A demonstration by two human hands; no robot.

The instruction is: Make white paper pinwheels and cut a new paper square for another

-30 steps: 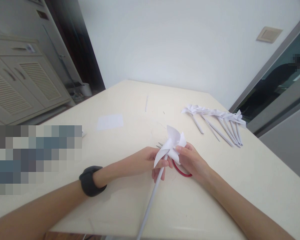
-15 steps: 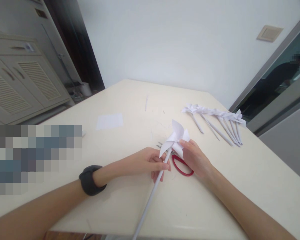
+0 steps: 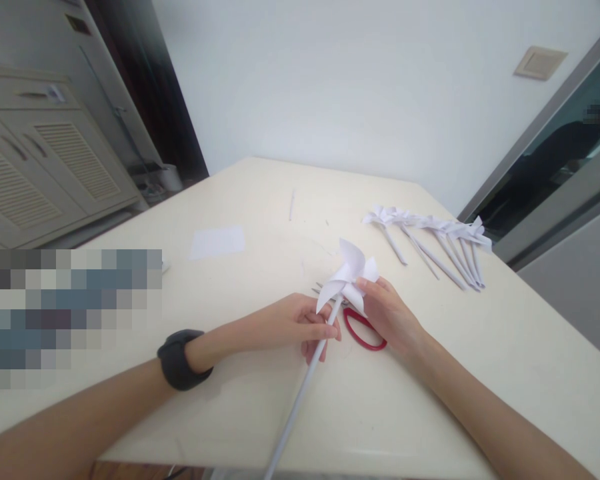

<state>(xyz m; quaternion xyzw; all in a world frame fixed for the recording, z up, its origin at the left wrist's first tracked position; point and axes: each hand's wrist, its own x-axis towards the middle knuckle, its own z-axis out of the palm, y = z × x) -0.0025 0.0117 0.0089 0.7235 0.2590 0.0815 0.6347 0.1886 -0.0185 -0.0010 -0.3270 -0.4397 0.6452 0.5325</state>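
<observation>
A white paper pinwheel (image 3: 349, 277) on a long white stick (image 3: 300, 397) is held just above the cream table (image 3: 260, 427). My left hand (image 3: 300, 325), with a dark watch on its wrist, grips the stick right under the blades. My right hand (image 3: 391, 313) pinches the blades at the pinwheel's hub with thumb and fingertips. Red-handled scissors (image 3: 364, 331) lie on the table beneath both hands, partly hidden by them.
A row of several finished white pinwheels (image 3: 433, 240) lies at the far right of the table. A small white paper sheet (image 3: 217, 241) rests at the left, a thin paper strip (image 3: 291, 204) farther back. A louvred cabinet (image 3: 45, 160) stands left. The table's near edge is close.
The pinwheel has risen slightly and shifted right, its stick tilting more. My right hand moved up off the scissors, uncovering the red handle. In the last half second little changed.
</observation>
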